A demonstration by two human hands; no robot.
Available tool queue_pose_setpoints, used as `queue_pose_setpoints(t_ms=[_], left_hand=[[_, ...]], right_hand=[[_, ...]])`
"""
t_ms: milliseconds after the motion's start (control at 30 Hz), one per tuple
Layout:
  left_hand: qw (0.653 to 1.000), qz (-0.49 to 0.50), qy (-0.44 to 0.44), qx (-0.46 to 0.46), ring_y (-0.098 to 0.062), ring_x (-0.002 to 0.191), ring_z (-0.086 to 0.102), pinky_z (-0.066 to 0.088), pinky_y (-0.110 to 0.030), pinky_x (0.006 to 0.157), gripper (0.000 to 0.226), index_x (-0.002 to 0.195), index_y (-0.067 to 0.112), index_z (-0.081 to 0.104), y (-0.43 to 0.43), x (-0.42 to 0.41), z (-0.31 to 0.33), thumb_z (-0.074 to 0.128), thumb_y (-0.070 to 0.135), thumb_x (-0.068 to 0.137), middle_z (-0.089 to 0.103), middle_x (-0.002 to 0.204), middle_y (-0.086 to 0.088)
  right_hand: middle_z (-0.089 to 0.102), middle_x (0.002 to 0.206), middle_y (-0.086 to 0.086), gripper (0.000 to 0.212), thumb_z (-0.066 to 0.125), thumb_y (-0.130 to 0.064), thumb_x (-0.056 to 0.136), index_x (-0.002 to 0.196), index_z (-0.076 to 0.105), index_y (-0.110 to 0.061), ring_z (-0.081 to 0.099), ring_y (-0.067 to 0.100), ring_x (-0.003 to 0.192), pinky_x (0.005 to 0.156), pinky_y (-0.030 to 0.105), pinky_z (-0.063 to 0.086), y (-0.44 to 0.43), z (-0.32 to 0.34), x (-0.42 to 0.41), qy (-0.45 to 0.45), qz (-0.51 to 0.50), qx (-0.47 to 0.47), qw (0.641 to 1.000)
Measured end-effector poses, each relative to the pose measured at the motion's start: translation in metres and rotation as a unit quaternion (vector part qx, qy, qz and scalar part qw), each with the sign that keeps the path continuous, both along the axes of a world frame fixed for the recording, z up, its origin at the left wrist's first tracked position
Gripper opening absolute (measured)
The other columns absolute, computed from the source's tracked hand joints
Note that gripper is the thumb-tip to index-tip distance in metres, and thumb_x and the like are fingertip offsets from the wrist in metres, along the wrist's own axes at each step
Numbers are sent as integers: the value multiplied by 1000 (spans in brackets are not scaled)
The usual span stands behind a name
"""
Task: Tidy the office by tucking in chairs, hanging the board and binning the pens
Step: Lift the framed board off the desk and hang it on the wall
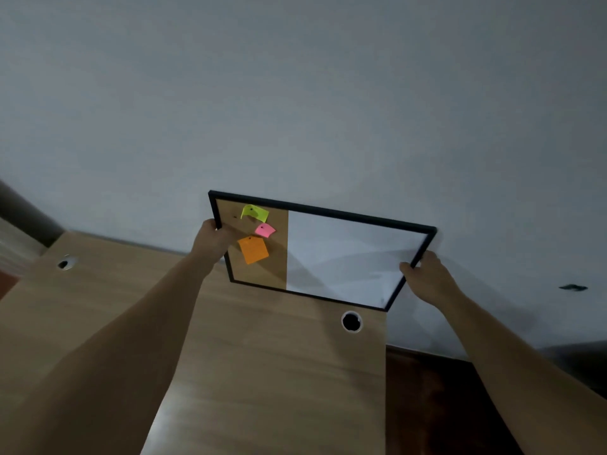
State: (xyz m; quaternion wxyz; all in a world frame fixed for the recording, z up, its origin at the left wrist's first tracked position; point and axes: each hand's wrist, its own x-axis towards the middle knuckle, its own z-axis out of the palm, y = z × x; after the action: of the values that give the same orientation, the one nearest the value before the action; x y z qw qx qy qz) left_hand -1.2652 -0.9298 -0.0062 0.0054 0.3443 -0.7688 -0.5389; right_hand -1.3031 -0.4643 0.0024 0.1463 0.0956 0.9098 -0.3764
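Hanging the board. Held up against the wall above the desk, tilted, left end higher in the picture than the right. Left hand clamped on the left edge of the black frame, thumb across the cork half; right hand clamped on the right edge, fingers curled over the front of the frame beside the white half. Both arms stretched out, neither hand free.

Three pinned notes on the cork: yellow note, pink note, orange note. White half bare. No hook or nail to be seen on the wall; possibly hidden behind the board, cannot tell. A dark mark on the wall well off to the right, too small to make out.

Next, probably: levelling the frame, then feeling for whatever catches the back of it, lowering slowly until the weight is taken, and only then loosening the grip, one hand at a time. Risk of a slide down onto the desk if let go too soon. No chairs or pens in view, so nothing to judge of those steps.
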Motion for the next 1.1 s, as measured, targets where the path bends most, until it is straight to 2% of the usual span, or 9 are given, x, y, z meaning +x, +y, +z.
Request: queue_pose_setpoints(t_ms=[100,200,333,433,633,733,833,933,1100], left_hand=[[999,-27,40,12,-36,110,69,48,-32,75,58,127,10,68,3,-1,-4,72,44,80,71,113,-4],[998,-14,53,-2,-20,97,63,47,-25,76,39,136,15,61,5,11,-5,63,16,97,62,127,-2],[997,-10,81,-12,-2,91,62,47,-22,70,43,133,19,61,6,42,-17,55,19,91,59,136,-7],[994,-4,106,0,9,89,65,47,-13,71,36,130,16,63,13,70,-20,55,7,97,66,129,-5],[989,-3,143,46,-4,92,70,54,-19,75,35,127,22,69,34,112,-14,48,11,100,76,116,0],[988,-28,150,38,5,91,68,53,-14,73,37,123,25,70,49,128,-7,47,9,100,74,118,-2],[987,-63,146,29,-5,108,67,57,-28,93,39,126,34,70,67,136,-3,47,18,99,70,128,-2],[986,-96,140,12,-15,122,59,48,-35,100,44,131,42,67,99,146,7,45,22,99,62,138,4],[983,-105,150,0,-12,126,51,39,-33,107,46,142,37,63,162,162,21,46,22,102,55,142,8]], right_hand=[[56,148,16,58,59,-30,105,152,37,-5,58,35,127,93,34,41,3,-1,0,-9,-18,-12,1000],[59,143,14,57,59,-29,104,152,36,-8,56,25,110,94,35,43,5,-3,6,-9,-17,-11,1000],[59,144,15,58,63,-29,103,150,37,-6,60,32,125,96,36,46,4,-4,26,17,-7,-4,1000],[61,140,17,54,62,-28,104,147,42,-4,61,35,126,92,35,45,4,-2,47,26,-9,3,1000],[65,134,20,44,62,-24,104,140,48,-3,64,39,121,87,36,46,19,8,98,57,-25,15,998],[64,138,17,44,64,-24,103,139,49,-4,62,37,126,91,35,46,35,20,124,73,-55,14,996],[63,140,15,46,66,-26,102,139,48,-7,61,36,128,94,37,47,61,31,156,76,-88,17,993],[64,140,16,48,68,-25,100,138,48,-5,61,37,129,98,41,49,93,41,188,87,-127,29,988],[62,141,16,54,69,-29,98,142,47,-5,60,39,129,100,44,50,154,59,222,101,-156,45,981]])
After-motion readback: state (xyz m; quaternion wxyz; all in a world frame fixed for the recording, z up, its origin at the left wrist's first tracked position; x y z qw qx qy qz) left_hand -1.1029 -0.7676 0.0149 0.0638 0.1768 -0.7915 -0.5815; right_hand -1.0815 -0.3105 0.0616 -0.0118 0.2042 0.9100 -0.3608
